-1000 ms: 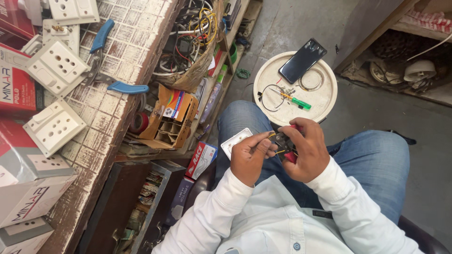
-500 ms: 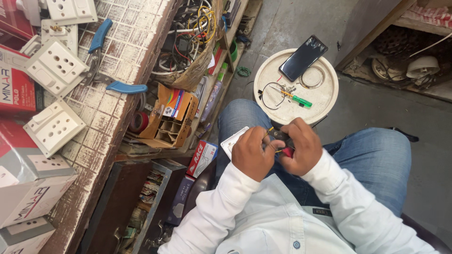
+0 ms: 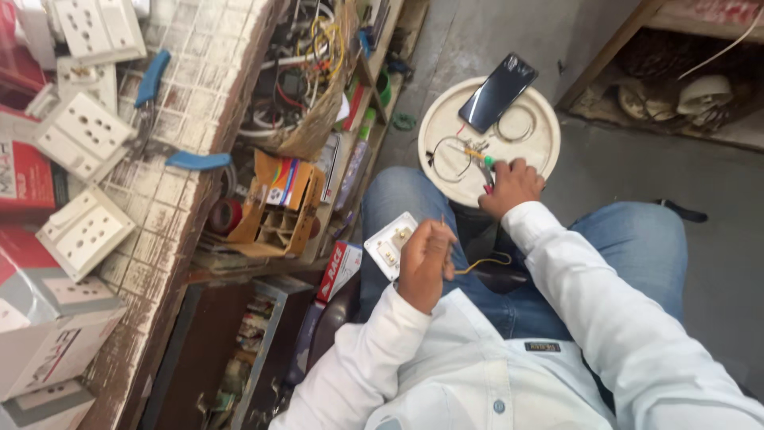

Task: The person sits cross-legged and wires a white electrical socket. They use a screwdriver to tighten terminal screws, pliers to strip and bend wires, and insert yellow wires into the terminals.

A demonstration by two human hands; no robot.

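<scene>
My left hand [image 3: 426,261] holds a white switch plate [image 3: 388,245] over my lap, with a yellow wire [image 3: 487,262] trailing from it to the right. My right hand [image 3: 513,185] is stretched forward to the near edge of a round white stool top [image 3: 541,147]. Its fingers are curled around a small green-handled screwdriver [image 3: 488,162]. A thin wire loop [image 3: 450,158] lies just left of that hand.
A dark phone [image 3: 497,91] and a wire ring [image 3: 516,123] lie on the stool top. At left, a tiled counter [image 3: 199,95] carries white socket plates [image 3: 83,135], blue-handled pliers [image 3: 171,119] and boxes. Shelves beside it hold tangled wires [image 3: 306,80] and an orange cardboard box [image 3: 278,203].
My right hand has left the switch plate and reached forward to the stool top, closing on the screwdriver. My left hand keeps the plate over my lap.
</scene>
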